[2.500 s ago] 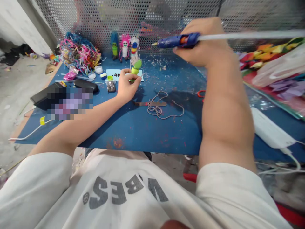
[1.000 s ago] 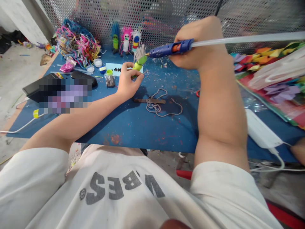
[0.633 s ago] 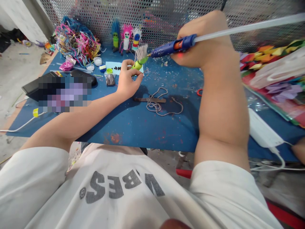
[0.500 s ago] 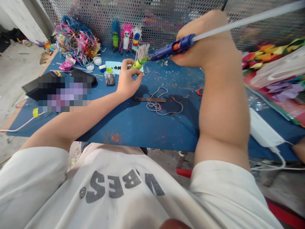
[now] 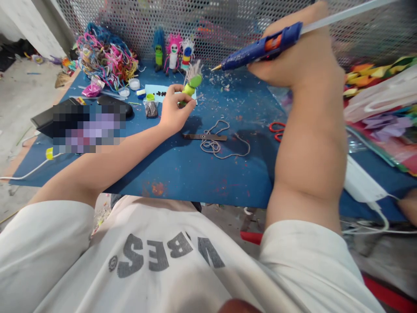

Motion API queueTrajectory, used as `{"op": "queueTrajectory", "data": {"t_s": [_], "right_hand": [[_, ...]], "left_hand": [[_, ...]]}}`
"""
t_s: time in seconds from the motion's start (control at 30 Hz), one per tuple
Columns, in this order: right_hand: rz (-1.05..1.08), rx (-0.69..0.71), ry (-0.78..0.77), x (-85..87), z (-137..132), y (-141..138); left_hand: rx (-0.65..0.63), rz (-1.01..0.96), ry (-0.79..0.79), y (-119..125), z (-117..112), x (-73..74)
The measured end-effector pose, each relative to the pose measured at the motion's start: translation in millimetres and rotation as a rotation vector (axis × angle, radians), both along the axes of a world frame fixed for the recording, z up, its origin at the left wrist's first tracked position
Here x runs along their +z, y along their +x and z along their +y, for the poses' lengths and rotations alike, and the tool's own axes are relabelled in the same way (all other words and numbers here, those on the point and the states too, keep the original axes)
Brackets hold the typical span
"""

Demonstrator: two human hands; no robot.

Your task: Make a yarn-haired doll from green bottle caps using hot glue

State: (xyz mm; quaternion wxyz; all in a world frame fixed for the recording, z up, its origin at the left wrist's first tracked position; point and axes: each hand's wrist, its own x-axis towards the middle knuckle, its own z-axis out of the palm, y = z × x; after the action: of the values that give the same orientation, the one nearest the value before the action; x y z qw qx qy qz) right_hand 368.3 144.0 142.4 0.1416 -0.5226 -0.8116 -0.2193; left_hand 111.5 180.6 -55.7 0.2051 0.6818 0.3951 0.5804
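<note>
My left hand [image 5: 177, 108] is closed around a small lime-green doll [image 5: 189, 89] with pale yarn hair, held tilted above the table. In my right hand [image 5: 293, 52] is a blue glue gun [image 5: 260, 50], with a long translucent glue stick [image 5: 348, 16] coming out of its back. The gun's metal tip points left and stays apart from the doll. Behind the doll lies a light blue card [image 5: 159, 89] with several small black bits. On the table in front, a grey cord [image 5: 211, 145] lies loosely coiled around a flat metal strip [image 5: 215, 137].
Three finished yarn-haired dolls [image 5: 173, 54] stand against the perforated metal screen [image 5: 228, 26]. A tangled yarn heap [image 5: 106, 58] fills the back left. Red-handled scissors [image 5: 276, 128] lie near my right forearm. At right are a white power strip [image 5: 365, 178] and colourful scraps [image 5: 384, 117].
The glue gun has drawn away from the doll, up and to the right with my right hand. The doll has tipped slightly more upright. The scissors are now more visible.
</note>
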Motion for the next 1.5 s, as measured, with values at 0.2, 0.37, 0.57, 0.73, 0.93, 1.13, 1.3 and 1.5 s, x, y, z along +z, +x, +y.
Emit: {"op": "queueTrajectory", "data": {"t_s": [0.2, 0.37, 0.57, 0.73, 0.93, 1.13, 1.3, 1.5], "right_hand": [[-0.040, -0.139, 0.000, 1.8, 3, 2], [-0.038, -0.408, -0.032, -14.0, 21, 26], [-0.183, -0.398, -0.212, -64.6, 67, 56], [-0.244, -0.243, -0.301, -90.7, 78, 56], [-0.084, -0.292, -0.293, -88.5, 91, 50], [0.288, 0.384, -0.080, -36.0, 48, 20], [0.090, 0.926, 0.312, -41.8, -68, -60], [0.127, 0.719, 0.386, -125.9, -130, -97]], "left_hand": [[-0.041, -0.018, -0.004, 0, 1, 0.7], [-0.038, -0.015, 0.017, -1, 4, -2.1], [-0.002, -0.019, 0.020, -4, 12, -7.3], [0.011, -0.004, -0.049, -1, 6, 0.5], [-0.037, -0.142, -0.349, 0, -45, 35.6], [-0.099, -0.130, -0.433, -48, -111, 59.3], [-0.175, -0.028, -0.331, -86, -146, 53.0], [-0.282, 0.003, -0.221, -96, -164, 39.5]]}}
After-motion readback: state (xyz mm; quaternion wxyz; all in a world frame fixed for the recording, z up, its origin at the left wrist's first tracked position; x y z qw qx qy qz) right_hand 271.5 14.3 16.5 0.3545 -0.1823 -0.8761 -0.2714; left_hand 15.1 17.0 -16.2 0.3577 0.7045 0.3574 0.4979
